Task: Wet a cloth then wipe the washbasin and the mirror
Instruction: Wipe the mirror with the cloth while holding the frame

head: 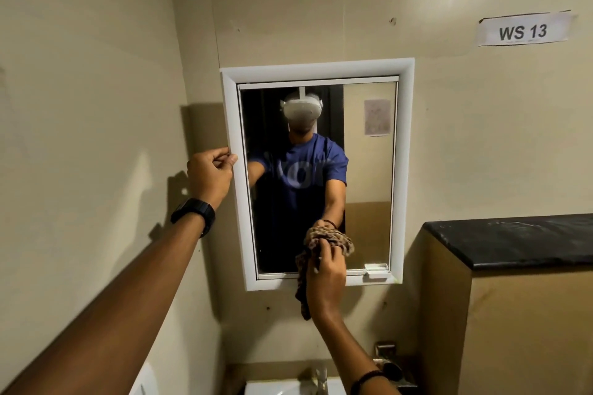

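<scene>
Basin (276,388) and tap (321,378) below our right wrist, inside cut off from view, our right hand (324,282) gripping the bunched cloth (333,239), cloth above our knuckles against the lower mirror (369,170), our left hand (210,173) pinching its frame (236,189).

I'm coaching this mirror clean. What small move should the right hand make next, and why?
Probably slide the cloth upward across the glass. The right hand holds it bunched, seemingly against the mirror near its lower edge, so most of the glass lies above it. The left hand grips the frame on its left side, which should steady the stroke.
</scene>
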